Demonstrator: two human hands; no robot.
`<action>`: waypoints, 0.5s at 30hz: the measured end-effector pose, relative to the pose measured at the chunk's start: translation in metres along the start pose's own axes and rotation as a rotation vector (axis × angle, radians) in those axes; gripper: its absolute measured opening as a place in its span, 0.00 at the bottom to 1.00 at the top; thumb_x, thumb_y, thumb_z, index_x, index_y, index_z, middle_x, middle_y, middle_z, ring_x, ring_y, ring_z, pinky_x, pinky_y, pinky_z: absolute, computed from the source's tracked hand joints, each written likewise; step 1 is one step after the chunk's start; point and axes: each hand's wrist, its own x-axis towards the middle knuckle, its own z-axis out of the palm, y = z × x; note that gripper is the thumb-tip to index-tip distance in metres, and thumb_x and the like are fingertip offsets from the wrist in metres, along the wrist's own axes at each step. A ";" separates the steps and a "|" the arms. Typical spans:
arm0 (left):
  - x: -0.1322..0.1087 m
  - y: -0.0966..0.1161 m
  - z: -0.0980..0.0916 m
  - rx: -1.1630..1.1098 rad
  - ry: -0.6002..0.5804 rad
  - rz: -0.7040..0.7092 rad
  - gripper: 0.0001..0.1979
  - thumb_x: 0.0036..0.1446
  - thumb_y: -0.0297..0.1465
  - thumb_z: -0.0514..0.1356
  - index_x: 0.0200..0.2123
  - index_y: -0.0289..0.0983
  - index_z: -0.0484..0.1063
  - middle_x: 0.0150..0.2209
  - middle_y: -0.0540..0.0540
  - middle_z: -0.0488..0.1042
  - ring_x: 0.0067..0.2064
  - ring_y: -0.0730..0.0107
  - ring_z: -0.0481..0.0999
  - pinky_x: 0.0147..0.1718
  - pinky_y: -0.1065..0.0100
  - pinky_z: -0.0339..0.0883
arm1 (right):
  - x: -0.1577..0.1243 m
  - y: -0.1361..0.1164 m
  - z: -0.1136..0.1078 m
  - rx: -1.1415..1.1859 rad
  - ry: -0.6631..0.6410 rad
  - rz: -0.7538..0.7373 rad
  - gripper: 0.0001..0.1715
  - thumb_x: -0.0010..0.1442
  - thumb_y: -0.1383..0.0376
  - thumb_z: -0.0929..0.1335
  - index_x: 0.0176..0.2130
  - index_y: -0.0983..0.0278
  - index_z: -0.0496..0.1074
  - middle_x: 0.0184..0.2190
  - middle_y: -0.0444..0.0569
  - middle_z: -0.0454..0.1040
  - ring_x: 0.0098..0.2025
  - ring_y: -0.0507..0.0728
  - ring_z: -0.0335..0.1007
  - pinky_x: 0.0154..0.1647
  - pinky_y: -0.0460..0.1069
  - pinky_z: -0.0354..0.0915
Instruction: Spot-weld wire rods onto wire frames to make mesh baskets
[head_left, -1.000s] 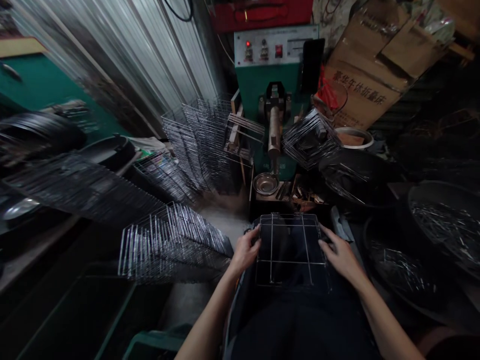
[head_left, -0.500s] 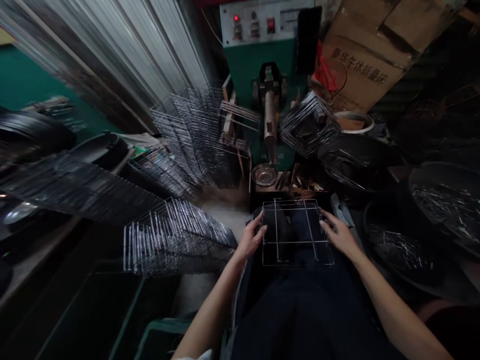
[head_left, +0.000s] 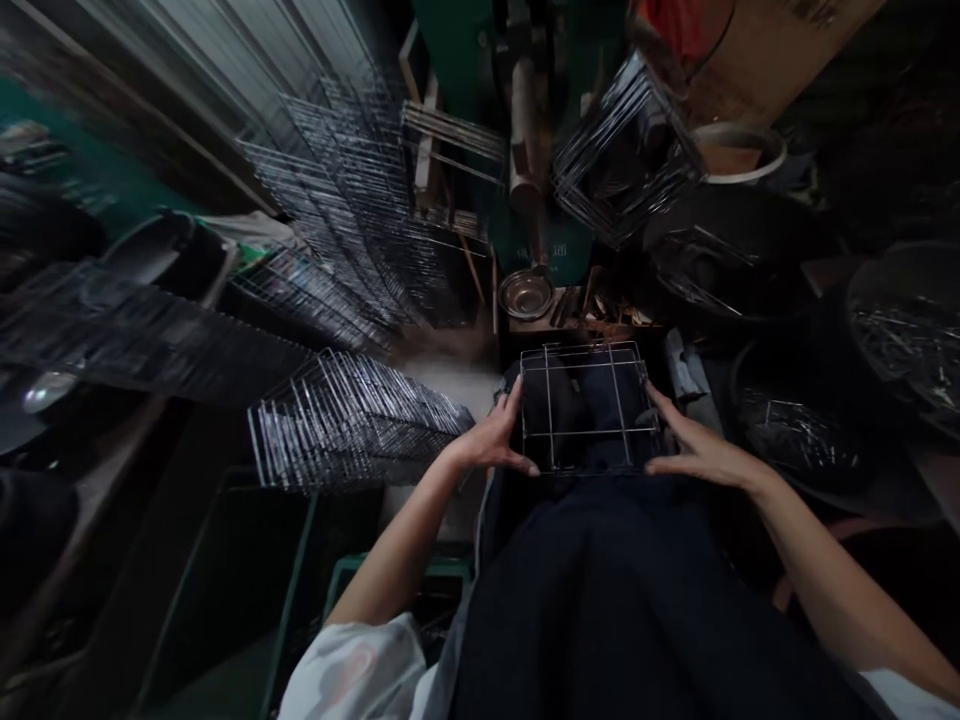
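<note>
A rectangular wire frame [head_left: 589,432] lies level over my lap, crossed by several thin metal rods. My left hand [head_left: 499,437] grips its left side, thumb at the near left corner and fingers along the edge. On the opposite side my right hand [head_left: 694,447] holds the frame the same way, thumb at the near right corner. Beyond the frame stands a green machine [head_left: 559,250] with a thick metal arm [head_left: 525,150]. A small round metal dish [head_left: 526,295] sits beneath that arm.
Stacked wire frames [head_left: 360,425] stand at the left, with taller stacks [head_left: 352,210] behind them. More frames [head_left: 626,150] hang right of the machine arm. Dark basins [head_left: 802,440] of metal pieces are on the right. A green crate [head_left: 341,575] is low at the left.
The view has tipped downward, so the machine's panel is out of sight. Both hands have shifted along the frame's sides toward its near corners, with fingers more spread.
</note>
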 end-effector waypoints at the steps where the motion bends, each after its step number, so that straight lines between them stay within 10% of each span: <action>1: 0.002 0.003 0.003 0.009 -0.012 -0.023 0.81 0.30 0.52 0.76 0.70 0.38 0.20 0.72 0.25 0.32 0.72 0.31 0.36 0.64 0.37 0.48 | 0.002 -0.001 0.002 -0.011 -0.008 -0.005 0.69 0.55 0.46 0.74 0.73 0.57 0.29 0.73 0.55 0.37 0.72 0.69 0.40 0.70 0.64 0.45; 6: -0.003 0.008 -0.006 0.104 0.009 -0.065 0.79 0.29 0.51 0.76 0.72 0.38 0.27 0.71 0.24 0.41 0.70 0.27 0.46 0.62 0.38 0.55 | 0.004 -0.009 -0.003 -0.015 -0.030 -0.035 0.70 0.55 0.44 0.74 0.73 0.58 0.27 0.73 0.55 0.35 0.72 0.68 0.39 0.71 0.63 0.44; 9: -0.020 0.021 -0.033 0.193 0.198 -0.025 0.62 0.42 0.47 0.73 0.72 0.38 0.41 0.63 0.30 0.62 0.60 0.41 0.69 0.56 0.46 0.66 | -0.004 -0.016 -0.028 -0.064 -0.029 -0.060 0.60 0.55 0.43 0.73 0.73 0.56 0.44 0.71 0.54 0.48 0.70 0.70 0.47 0.69 0.65 0.50; 12: -0.049 0.062 -0.065 0.309 0.575 -0.003 0.38 0.60 0.39 0.62 0.69 0.38 0.50 0.47 0.41 0.74 0.41 0.61 0.77 0.45 0.56 0.72 | -0.009 -0.034 -0.054 -0.021 0.168 -0.056 0.42 0.58 0.44 0.71 0.66 0.54 0.62 0.62 0.54 0.65 0.59 0.69 0.66 0.60 0.63 0.65; 15: -0.086 0.127 -0.084 0.420 0.787 0.130 0.25 0.64 0.36 0.58 0.63 0.42 0.64 0.42 0.47 0.75 0.39 0.67 0.76 0.41 0.63 0.73 | 0.002 -0.065 -0.062 0.108 0.379 -0.123 0.44 0.59 0.46 0.72 0.67 0.53 0.59 0.60 0.54 0.66 0.51 0.64 0.71 0.47 0.57 0.73</action>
